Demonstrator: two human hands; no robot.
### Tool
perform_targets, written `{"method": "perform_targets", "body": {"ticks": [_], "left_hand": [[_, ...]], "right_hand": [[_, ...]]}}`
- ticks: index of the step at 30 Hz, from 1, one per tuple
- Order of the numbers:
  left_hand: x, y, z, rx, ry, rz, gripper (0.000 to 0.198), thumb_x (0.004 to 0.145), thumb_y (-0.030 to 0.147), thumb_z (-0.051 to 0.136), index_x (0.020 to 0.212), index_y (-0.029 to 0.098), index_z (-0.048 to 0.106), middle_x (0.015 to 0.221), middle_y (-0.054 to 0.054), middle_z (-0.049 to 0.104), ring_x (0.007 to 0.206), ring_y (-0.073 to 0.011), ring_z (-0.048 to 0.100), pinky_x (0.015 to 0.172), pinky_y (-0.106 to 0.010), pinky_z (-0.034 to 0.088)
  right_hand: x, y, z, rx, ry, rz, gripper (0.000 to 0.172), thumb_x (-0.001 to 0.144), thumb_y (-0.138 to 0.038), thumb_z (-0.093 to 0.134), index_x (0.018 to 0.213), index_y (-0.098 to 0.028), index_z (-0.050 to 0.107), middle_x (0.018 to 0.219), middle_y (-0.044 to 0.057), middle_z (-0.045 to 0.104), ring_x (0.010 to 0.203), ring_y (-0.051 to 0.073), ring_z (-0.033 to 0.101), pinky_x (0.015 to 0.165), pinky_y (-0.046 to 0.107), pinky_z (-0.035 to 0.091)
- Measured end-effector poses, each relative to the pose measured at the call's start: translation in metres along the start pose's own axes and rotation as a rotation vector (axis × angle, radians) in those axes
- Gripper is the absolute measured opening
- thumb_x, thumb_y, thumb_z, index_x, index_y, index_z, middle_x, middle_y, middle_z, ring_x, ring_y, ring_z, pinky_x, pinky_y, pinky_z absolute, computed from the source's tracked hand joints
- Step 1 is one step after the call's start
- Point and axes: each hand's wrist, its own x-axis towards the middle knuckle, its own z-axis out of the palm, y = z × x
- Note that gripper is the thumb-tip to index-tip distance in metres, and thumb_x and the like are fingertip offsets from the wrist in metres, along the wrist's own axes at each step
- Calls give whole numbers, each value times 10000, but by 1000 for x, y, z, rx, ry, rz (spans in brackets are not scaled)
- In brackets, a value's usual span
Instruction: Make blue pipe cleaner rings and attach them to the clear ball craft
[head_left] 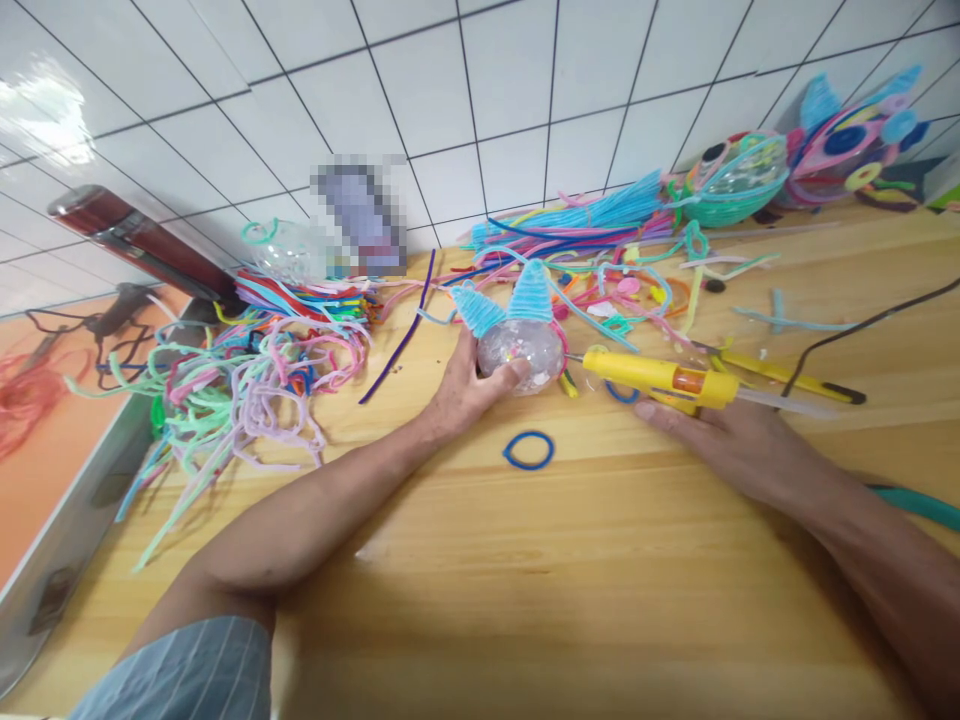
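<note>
Ball (541, 343) sits clasped in left grip (466, 388). Right grip (739, 445) clasps gun (637, 372), nozzle (574, 357) pointing left at ball's right side.

- Clear ball (538, 345): of shiny, smooth plastic.
- Glue gun (637, 371): of smooth plastic.
- Left pipe cleaners (201, 402): fuzzy, matt.
- Table (487, 600): smooth wood.
- Far wall tiles (510, 60): quite glossy.

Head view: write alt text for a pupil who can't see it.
A person's left hand holds a rounded clear piece with blue ears, while the right hand holds a yellow glue gun, its nozzle by the pink edge. A blue ring lies nearer on the wooden table, with pipe cleaners heaped leftward.
</note>
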Motion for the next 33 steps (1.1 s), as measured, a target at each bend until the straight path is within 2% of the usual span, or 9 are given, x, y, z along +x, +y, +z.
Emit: {"method": "perform_targets", "body": {"ticks": [5,10,22,28,33], "left_hand": [[0,-1,0,-5,2,0,721,796,686,761,1276,207,517,1260,-118,667,1292,-331,587,1133,-496,467],[0,-1,0,-2,4,-4,742,791,695,761,1281,197,511,1266,-126,661,1285,-332,590,1130,-491,468],[0,-1,0,-11,0,1,722,801,681,762,1277,202,506,1253,-118,664,1316,-338,575,1147,-496,457],[0,0,0,-16,-5,-13,744,802,668,763,1301,188,489,1275,-130,647,1312,-333,571,1147,-487,450],[0,-1,0,-13,2,-11,729,797,670,765,1275,185,506,1237,-126,658,1332,-339,560,1148,-480,450]], "right_hand": [[0,-1,0,-17,-9,17,524,861,-633,516,1050,-238,803,1062,87,844,998,396,786,875,532,652],[0,-5,-1,-6,-20,33,554,843,-631,514,1070,-222,810,1114,103,837,1075,415,772,957,558,625],[-1,-5,-1,-22,-45,67,578,844,-648,493,1082,-231,814,1127,103,834,1085,418,772,969,570,621],[0,-10,-1,14,22,-9,474,838,-628,527,1015,-280,796,1049,67,841,1038,381,779,1028,538,601],[-1,-8,-2,14,22,-21,488,852,-627,523,1024,-262,798,1100,82,835,1079,384,765,1062,539,578]]}}
